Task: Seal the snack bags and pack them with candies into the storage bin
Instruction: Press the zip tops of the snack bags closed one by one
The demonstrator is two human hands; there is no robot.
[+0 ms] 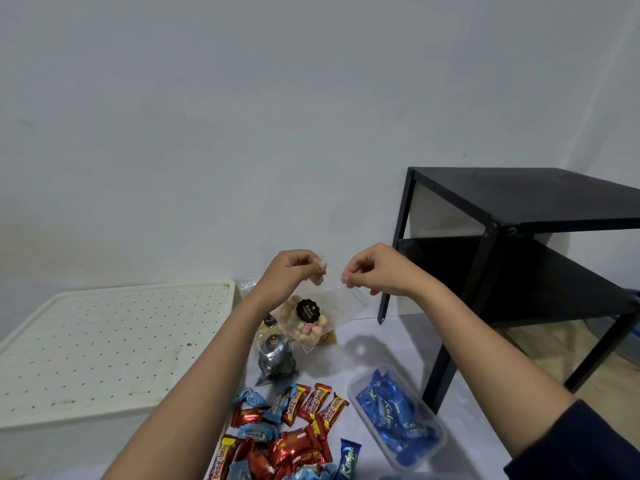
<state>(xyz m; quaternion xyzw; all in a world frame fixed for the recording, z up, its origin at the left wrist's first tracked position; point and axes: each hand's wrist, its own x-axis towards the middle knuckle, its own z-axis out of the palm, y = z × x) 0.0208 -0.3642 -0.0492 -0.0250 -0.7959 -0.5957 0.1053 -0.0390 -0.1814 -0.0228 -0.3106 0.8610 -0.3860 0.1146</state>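
Currently, the person's left hand (298,271) and right hand (374,271) each pinch the top edge of a clear snack bag (311,327), holding it up in front of the wall; the bag hangs tilted, with pastel biscuits gathered at its bottom and a round black label (308,310) on its face. Below it lies a second clear bag of dark swirled biscuits (275,358); nearer the camera is a heap of red beng-beng bars and pale blue candies (294,427); just beside them is a clear plastic tub (440,441) holding blue-wrapped bars (391,414). The cream storage bin (104,341), covered by a perforated lid, sits at the left; a black metal shelf (519,202) stands at the right.
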